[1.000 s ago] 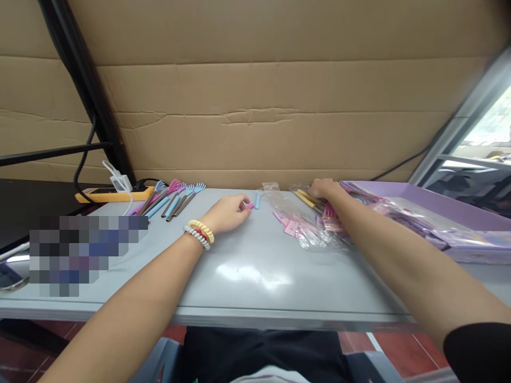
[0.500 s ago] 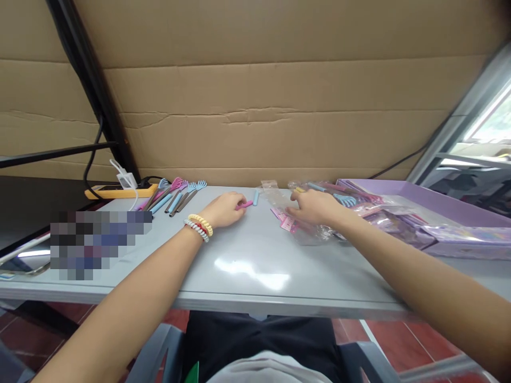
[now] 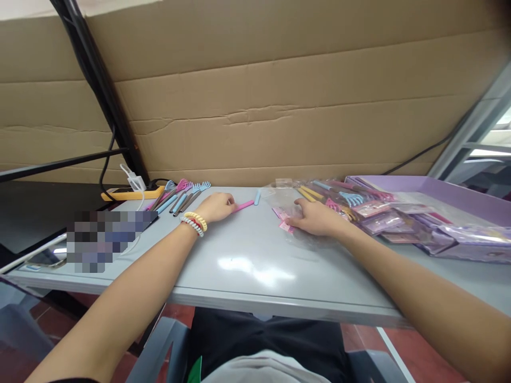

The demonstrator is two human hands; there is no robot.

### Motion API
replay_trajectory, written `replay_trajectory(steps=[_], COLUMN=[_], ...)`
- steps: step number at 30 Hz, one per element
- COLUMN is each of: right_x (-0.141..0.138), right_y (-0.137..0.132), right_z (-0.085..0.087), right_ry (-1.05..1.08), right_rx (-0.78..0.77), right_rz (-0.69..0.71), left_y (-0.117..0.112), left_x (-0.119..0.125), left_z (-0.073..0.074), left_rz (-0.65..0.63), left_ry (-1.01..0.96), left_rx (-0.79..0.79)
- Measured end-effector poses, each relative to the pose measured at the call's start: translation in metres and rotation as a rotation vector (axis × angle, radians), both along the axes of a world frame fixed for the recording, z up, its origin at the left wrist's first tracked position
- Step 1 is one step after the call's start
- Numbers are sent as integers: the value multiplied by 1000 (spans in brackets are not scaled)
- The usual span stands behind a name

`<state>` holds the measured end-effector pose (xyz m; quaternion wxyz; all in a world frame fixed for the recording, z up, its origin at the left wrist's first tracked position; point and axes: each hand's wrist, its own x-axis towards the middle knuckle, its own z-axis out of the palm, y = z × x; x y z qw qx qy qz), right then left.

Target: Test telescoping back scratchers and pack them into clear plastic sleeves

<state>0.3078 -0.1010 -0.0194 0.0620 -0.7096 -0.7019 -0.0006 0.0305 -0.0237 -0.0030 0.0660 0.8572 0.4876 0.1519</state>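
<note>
Risks, centre of the frame: left hand (image 3: 215, 206) appears closed on one end of a slim pink plastic stick (image 3: 245, 205); its free tip could nudge the short pale-blue plastic stick (image 3: 257, 197) just beside it. Right hand (image 3: 314, 217) lies on a clear, thin plastic bag (image 3: 280, 197), its grip impossible to tell; slippery film might slide and drag the flat pink cards (image 3: 283, 221).

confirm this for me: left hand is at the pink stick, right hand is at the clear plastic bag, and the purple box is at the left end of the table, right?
Not quite: the purple box is at the right end of the table, as the head view shows. The left hand is at the pink stick, and the right hand is at the clear plastic bag.
</note>
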Motion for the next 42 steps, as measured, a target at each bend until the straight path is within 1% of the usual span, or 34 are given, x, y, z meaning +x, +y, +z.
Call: replay_trajectory(steps=[4,6,10,14,16,18,22,25,30,33,36,39,42], right_x=[-4,-6,-6,0,3,4,3,-2,-11,-19,-25,-25,-22], right_y=[-2,-4,-7,-7,-7,-8,-12,-19,-32,-37,-38,-38,-37], right_z=[1,3,6,7,9,10,14,19,29,30,27,24,23], right_ry=[41,55,87,81,89,110,172,209,224,192,125,98,118], right_rx=[44,49,9,61,81,84,77,52,-54,-101,-110,-70,69], right_rz=[-10,7,87,173,225,292,414,463,547,608,646,679,708], left_y=[0,1,2,-1,-2,-2,0,1,2,2,1,-1,-3], left_x=[1,0,1,2,2,1,-2,-3,-3,-3,-3,-2,-2], left_z=[-2,-3,-2,2,4,5,4,3,1,1,1,3,5], left_rz=[-17,-20,22,52,33,-14,-84,-99,-91,-94,-91,-89,-75], left_ry=[83,123,191,248,277,301,305,306,304,296,289,272,251], left_rx=[-36,-45,-68,-111,-129,-140,-167,-174,-172,-170,-172,-181,-194])
